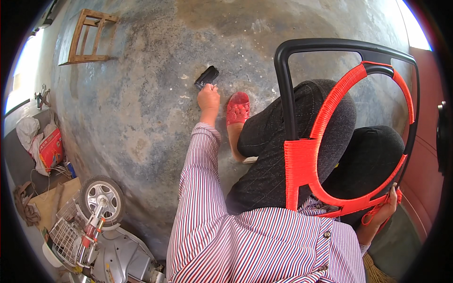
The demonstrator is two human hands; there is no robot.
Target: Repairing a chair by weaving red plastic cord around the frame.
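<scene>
My left hand point(208, 98) is stretched down toward the floor, its fingers closed together. They are at the near end of a small black, box-like thing point(207, 75) with pale smears; what exactly they pinch is too small to tell. Across my lap on the right leans a black tubular frame point(284, 101) with a large round ring point(325, 111) in it. Red-orange cord is wound tightly over most of the ring and over a flat block at its left. At the frame's lower right corner my right hand point(388, 210) grips the edge, with loose loops of red cord beside the fingers.
A red slipper point(239, 108) is on my foot, just right of the black thing. On the concrete floor point(141, 104) a wooden stool point(89, 37) lies far left. A scooter point(101, 200) and a red-and-white bag point(49, 148) are at the left. A red panel point(421, 127) stands close at right.
</scene>
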